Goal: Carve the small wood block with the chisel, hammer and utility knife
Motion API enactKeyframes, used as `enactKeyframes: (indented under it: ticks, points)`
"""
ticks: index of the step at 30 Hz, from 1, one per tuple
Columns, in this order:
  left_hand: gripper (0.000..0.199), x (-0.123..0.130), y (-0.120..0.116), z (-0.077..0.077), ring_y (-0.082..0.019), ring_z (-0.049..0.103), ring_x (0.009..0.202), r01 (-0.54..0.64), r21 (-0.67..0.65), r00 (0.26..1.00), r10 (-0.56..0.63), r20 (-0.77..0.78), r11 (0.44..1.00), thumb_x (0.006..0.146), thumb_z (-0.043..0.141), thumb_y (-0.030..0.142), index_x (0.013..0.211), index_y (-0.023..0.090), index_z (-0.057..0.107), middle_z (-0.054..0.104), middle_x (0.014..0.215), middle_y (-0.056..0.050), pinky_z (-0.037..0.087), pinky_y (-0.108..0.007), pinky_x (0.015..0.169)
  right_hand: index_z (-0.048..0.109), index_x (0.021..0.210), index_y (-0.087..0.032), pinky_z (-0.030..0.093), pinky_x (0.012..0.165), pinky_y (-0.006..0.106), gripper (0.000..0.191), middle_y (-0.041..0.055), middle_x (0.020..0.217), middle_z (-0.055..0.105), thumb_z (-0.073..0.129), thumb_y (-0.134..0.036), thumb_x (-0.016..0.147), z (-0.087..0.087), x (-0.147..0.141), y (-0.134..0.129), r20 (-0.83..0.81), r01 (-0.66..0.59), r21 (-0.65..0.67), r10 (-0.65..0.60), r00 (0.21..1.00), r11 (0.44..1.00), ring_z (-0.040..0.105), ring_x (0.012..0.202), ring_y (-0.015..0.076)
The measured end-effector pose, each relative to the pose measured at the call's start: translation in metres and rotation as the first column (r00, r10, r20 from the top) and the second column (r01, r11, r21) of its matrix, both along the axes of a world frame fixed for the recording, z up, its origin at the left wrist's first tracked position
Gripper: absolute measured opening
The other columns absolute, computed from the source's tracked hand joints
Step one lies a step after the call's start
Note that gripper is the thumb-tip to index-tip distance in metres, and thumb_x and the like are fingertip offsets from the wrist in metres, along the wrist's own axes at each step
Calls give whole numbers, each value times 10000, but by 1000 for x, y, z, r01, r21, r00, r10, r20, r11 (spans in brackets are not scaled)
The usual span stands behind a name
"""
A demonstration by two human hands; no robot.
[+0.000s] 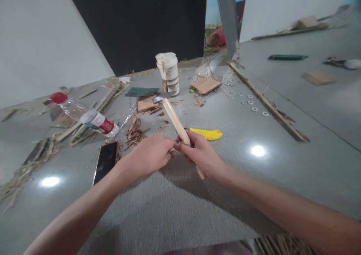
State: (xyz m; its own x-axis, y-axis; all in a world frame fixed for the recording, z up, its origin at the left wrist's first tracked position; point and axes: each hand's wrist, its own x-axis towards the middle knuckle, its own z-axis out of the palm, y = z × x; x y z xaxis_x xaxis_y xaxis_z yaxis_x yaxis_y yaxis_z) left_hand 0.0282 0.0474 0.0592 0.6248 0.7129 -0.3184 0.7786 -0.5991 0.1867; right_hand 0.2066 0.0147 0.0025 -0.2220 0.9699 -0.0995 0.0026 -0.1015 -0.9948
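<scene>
A small hammer with a pale wooden handle slants away from me, its metal head at the far end. My right hand is closed around the handle, whose butt end shows below my palm. My left hand meets the right one at the handle, its fingers closed. What those fingers hold, if anything, is hidden. Just beyond my right hand lies a yellow utility knife on the grey floor. Past the hammer head are a wooden block and brown wood shavings.
At left are a clear bottle with a red label, a phone and scattered dry stalks. A white cup, dark green sheet, second wood block and several washers stand or lie farther back. A long wood strip lies right.
</scene>
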Motion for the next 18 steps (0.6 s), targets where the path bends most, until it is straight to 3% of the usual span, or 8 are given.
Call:
enactKeyframes:
  ticks: [3, 8, 13, 18]
  points:
    - [177, 0, -4, 4, -284, 780, 953, -47, 43, 999, 47, 4, 998, 977, 592, 221, 911, 233, 756, 829, 981, -59, 546, -369, 806, 566, 869, -246, 316, 476, 266, 167, -90, 643, 449, 695, -349, 892, -7, 5, 2, -6, 50, 19, -50, 999, 999, 397, 508, 103]
    - [168, -10, -6, 14, -322, 744, 1097, -181, 142, 983, 184, -8, 973, 998, 621, 335, 1053, 227, 738, 800, 1133, -83, 544, -397, 874, 592, 911, -246, 270, 457, 255, 155, -90, 649, 443, 718, -316, 855, -12, 29, 9, -26, 205, 10, -204, 979, 979, 370, 509, 95]
    - [285, -21, -5, 15, -328, 770, 888, -378, 261, 914, 402, -47, 889, 1036, 562, 447, 1026, 239, 757, 810, 948, -92, 525, -387, 734, 553, 934, -256, 227, 448, 246, 216, -104, 632, 395, 728, -355, 854, -13, 41, 13, -109, 254, -66, -260, 959, 965, 324, 492, 88]
    - [316, -20, -6, 11, -338, 766, 781, -348, 330, 909, 402, -109, 877, 1017, 577, 456, 929, 225, 774, 777, 798, -110, 519, -387, 677, 544, 944, -254, 216, 449, 241, 240, -111, 632, 386, 742, -360, 858, -14, 38, 12, -149, 237, -102, -250, 957, 966, 312, 488, 80]
